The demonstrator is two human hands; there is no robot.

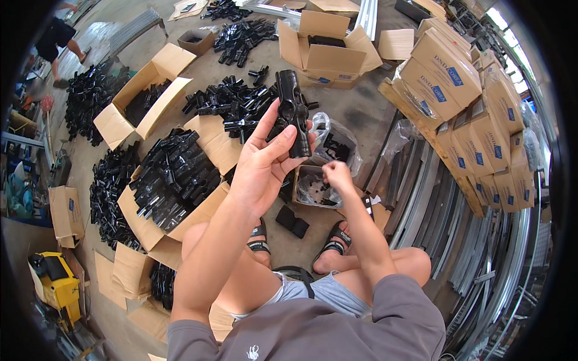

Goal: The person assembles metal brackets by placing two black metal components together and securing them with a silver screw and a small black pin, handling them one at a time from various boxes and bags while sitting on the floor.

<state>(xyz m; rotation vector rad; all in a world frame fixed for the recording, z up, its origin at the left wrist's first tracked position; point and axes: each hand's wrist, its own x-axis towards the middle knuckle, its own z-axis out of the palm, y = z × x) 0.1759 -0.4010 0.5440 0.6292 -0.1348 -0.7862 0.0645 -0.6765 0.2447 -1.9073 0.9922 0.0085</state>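
My left hand (pixel 262 157) holds up a glossy black tubular fitting (pixel 292 111), thumb on the near side and fingers behind it. The piece stands nearly upright, with a hole-like recess near its middle. My right hand (pixel 338 175) is curled closed above the right edge of a small carton lined with clear plastic (pixel 312 191), where small dark and grey pieces lie. Whatever its fingers may pinch is hidden. Behind that carton sits a clear plastic bag (pixel 337 144) with small black parts. A heap of similar black fittings (pixel 223 102) lies beyond my left hand.
An open carton (pixel 174 174) full of black fittings stands left, beside more heaps (pixel 111 192). Other open cartons (pixel 325 57) stand farther off. Right are stacked closed cartons (pixel 442 78) and long metal profiles (pixel 439 204). A black object (pixel 291 221) lies between my feet; another person (pixel 57 39) is far left.
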